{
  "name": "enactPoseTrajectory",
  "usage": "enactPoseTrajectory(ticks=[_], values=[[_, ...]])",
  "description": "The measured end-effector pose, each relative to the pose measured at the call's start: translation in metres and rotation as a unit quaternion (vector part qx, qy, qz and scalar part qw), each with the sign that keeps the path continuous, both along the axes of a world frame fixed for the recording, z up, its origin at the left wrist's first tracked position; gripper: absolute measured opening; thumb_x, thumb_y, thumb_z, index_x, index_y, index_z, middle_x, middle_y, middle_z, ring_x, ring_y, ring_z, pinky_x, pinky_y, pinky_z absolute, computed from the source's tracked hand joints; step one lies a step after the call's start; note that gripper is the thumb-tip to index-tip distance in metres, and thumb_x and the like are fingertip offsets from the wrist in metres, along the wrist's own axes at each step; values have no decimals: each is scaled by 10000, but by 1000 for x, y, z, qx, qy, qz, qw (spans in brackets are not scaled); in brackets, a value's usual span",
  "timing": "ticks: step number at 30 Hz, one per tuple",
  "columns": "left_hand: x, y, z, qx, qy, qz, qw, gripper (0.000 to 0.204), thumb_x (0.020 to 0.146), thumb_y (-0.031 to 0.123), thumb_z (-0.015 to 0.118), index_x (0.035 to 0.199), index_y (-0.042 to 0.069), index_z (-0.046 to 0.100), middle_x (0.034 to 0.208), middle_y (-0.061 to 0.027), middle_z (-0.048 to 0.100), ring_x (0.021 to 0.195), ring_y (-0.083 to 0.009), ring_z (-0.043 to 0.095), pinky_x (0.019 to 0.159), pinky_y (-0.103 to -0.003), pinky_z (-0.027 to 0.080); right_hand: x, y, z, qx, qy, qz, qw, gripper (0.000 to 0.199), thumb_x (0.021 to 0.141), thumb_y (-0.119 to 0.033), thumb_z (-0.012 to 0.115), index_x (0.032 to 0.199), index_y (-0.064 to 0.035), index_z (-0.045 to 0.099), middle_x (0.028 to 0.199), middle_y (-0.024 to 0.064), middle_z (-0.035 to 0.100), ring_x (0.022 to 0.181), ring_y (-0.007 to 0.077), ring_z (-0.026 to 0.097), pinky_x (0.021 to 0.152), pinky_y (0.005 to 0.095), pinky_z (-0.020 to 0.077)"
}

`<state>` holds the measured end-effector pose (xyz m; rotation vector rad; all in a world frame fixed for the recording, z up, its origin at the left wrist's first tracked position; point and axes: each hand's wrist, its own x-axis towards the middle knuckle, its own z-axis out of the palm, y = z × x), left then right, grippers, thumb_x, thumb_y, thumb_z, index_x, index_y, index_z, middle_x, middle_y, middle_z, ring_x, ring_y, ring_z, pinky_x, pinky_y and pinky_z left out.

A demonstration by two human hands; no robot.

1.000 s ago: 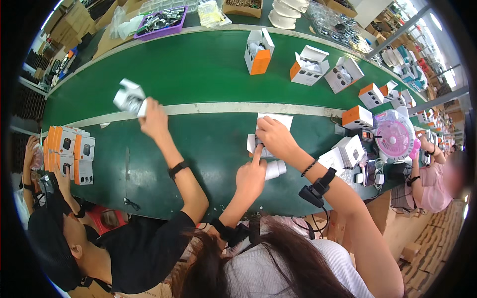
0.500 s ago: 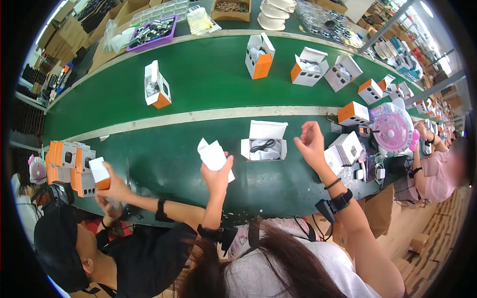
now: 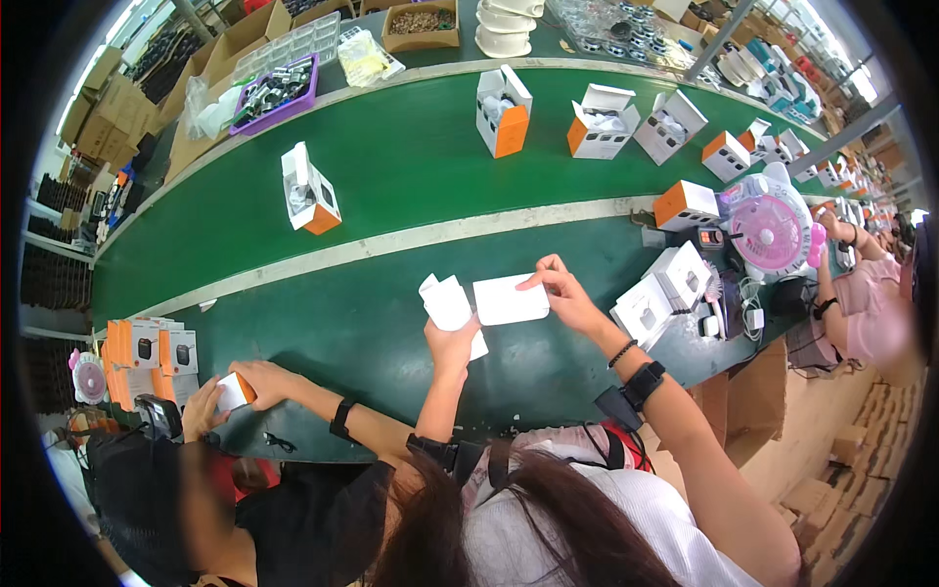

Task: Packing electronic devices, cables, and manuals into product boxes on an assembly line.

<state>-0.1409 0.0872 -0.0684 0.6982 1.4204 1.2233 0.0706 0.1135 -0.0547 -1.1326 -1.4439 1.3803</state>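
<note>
Head view: left hand (image 3: 451, 345) grips folded white paper (image 3: 446, 302); right hand (image 3: 567, 295) pinches white carton (image 3: 509, 301), seemingly steadying it.

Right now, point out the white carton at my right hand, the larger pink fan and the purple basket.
White carton (image 3: 509, 301): head view, top face.
Larger pink fan (image 3: 766, 235): head view, centre of the grille.
Purple basket (image 3: 277, 114): head view, front wall.

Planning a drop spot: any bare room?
Far green strip, between the leftmost open box and the next one; near bench, between the left hand and the co-worker's forearm. Crowded: around the pink fan and the stacked boxes at left.
</note>
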Motion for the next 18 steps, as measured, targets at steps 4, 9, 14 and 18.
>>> enactPoseTrajectory(ticks=[4,9,14,18], values=[[-10,-5,-1,-39,-61,-13,997,177,781,3,699,928,-34,607,838,-81,640,683,-158,615,614,-290,493,7,5,39,-9,-47,89,995,327,716,-23,634,1023,-114,698,1236,41,447,971,187,483,868,317,423],[-22,-4,12,-38,-120,-48,991,189,820,27,684,959,-37,573,955,-134,643,711,-157,620,635,-299,522,-2,5,50,202,-273,79,937,351,673,-87,698,1022,-125,692,1240,88,551,1092,264,526,912,382,460],[-27,-4,27,-29,-113,-77,990,275,774,22,730,1002,-34,587,949,-128,652,744,-160,629,656,-287,521,-8,0,51,218,-282,58,932,327,670,-86,703,994,-124,676,1206,94,578,1101,284,548,909,386,476],[-27,1,28,-10,-23,-107,994,384,707,15,782,1041,-35,600,954,-92,666,815,-151,640,703,-276,513,-11,-3,49,244,-309,50,918,319,670,-79,705,984,-125,666,1211,99,570,1097,283,545,883,375,489]])
